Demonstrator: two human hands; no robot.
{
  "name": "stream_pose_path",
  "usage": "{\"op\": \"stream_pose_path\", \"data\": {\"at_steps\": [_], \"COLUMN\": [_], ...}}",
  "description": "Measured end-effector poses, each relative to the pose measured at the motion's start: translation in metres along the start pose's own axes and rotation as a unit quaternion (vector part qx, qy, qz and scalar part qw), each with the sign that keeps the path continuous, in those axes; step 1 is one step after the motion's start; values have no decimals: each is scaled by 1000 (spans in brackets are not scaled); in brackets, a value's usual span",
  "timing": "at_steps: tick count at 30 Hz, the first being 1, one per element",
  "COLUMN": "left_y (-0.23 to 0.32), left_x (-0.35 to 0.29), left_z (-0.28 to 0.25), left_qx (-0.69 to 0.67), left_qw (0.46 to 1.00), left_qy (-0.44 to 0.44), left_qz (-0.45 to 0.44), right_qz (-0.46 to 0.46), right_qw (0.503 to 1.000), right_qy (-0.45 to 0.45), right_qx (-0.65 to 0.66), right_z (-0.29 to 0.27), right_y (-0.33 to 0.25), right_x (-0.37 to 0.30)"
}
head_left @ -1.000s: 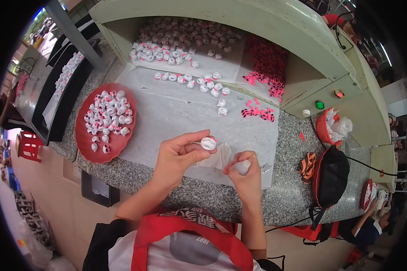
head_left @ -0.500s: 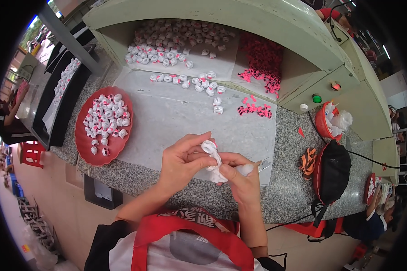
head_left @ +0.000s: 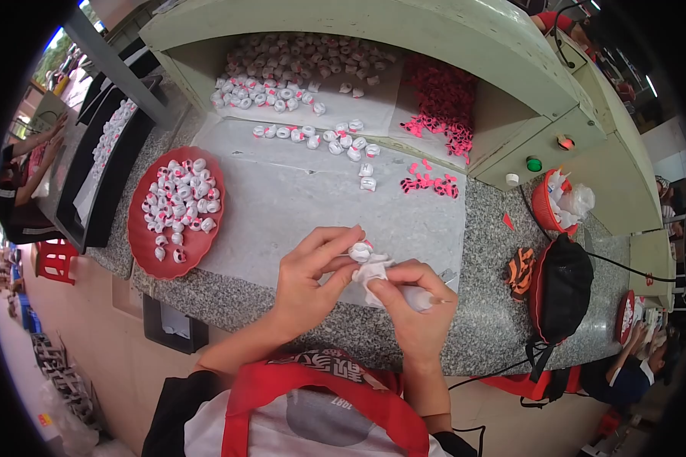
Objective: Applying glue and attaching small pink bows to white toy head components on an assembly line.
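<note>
My left hand [head_left: 305, 286] pinches a small round white piece with pink marks [head_left: 360, 250] between thumb and fingertips. Close beside it, my right hand [head_left: 419, 324] grips a crumpled white cloth or tissue [head_left: 373, 272] with thumb and forefinger, right up against the piece. A small translucent bottle with a thin needle-like tip [head_left: 416, 297] is also tucked in my right hand, its tip pointing right. Both hands are above the near edge of the white sheet [head_left: 282, 206]. Whether the cloth touches the piece is hard to make out.
A red scalloped plate [head_left: 164, 263] of similar white pieces stands left. More pieces [head_left: 351, 145] lie in a row ahead, and others fill the green shelf [head_left: 503, 164]. Pink-and-black bits [head_left: 431, 185] lie right, near a red basket [head_left: 543, 204] and a black bag [head_left: 565, 293].
The crumpled cloth has come up against the round piece. My right hand has shifted slightly right and down, and the bottle's tip has swung lower. My left hand has moved slightly right.
</note>
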State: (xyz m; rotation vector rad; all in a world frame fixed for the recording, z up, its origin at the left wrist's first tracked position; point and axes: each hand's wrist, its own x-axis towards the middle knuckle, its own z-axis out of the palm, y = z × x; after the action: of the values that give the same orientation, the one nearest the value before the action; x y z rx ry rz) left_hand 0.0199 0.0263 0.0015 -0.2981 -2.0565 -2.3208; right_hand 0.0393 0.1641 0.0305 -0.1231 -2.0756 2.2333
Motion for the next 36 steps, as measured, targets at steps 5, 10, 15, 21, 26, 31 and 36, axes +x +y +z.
{"op": "stream_pose_path", "data": {"at_steps": [5,10,15,21,26,31,36], "left_y": [-4,-14,-20,-17,-14,-12,-3], "left_x": [-2,2,6,6,5,1,2], "left_z": [-2,4,3,5,4,5,4], "left_qx": [118,-69,-174,-175,-161,-134,-119], "left_qw": [989,998,981,979,984,990,991], "left_qy": [-3,-8,-12,-6,-9,-36,-67], "left_qz": [85,-7,-83,-101,-77,-10,11], "right_qz": [-37,-19,13,-8,25,15,7], "right_qw": [989,979,974,992,996,997,994], "right_qy": [38,66,105,74,45,43,50], "right_qx": [-142,-192,-200,-104,-77,-58,-97], "right_z": [5,-10,-17,-4,-6,-3,-2], "right_y": [6,18,12,10,13,16,17], "right_x": [5,9,7,5,3,3,2]}}
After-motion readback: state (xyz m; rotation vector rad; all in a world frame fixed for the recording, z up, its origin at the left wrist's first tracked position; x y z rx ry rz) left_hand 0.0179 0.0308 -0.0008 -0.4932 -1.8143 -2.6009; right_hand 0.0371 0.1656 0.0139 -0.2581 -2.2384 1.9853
